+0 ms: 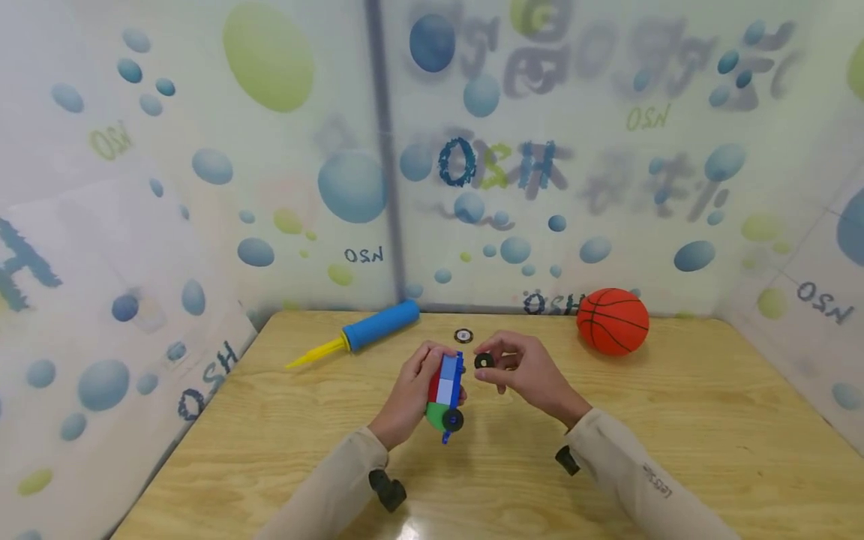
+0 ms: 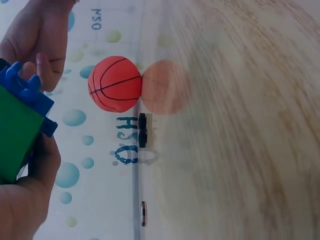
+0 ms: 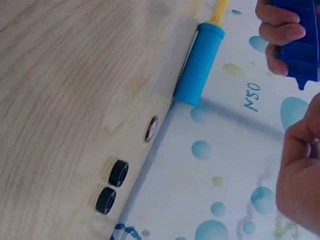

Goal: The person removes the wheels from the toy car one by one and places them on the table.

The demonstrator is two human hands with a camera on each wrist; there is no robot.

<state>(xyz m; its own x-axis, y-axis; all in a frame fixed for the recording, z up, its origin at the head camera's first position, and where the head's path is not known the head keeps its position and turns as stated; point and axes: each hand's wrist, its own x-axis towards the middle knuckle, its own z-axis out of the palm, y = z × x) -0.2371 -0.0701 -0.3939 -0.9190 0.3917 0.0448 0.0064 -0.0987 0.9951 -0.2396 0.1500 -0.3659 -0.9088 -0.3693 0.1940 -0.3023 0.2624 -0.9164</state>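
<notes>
My left hand (image 1: 408, 394) grips a toy car (image 1: 445, 390) with a blue base, a green end and red, light-blue and white blocks. One black wheel (image 1: 453, 420) sits on the side facing right, near the green end. Just right of the car, my right hand (image 1: 529, 369) pinches a loose black wheel (image 1: 479, 358) between thumb and fingers, apart from the car. The bare blue underside (image 3: 300, 42) shows in the right wrist view. Two more black wheels, a nearer one (image 3: 105, 201) and another (image 3: 119, 173), stand side by side on the table, hidden in the head view.
A round black-and-white disc (image 1: 463, 336) lies on the wooden table (image 1: 270, 465) beyond the hands. Back left is a blue pump (image 1: 381, 325) with a yellow nozzle. A red basketball (image 1: 613, 322) rests at the back right. Patterned panels (image 1: 351, 187) enclose the table's back and sides.
</notes>
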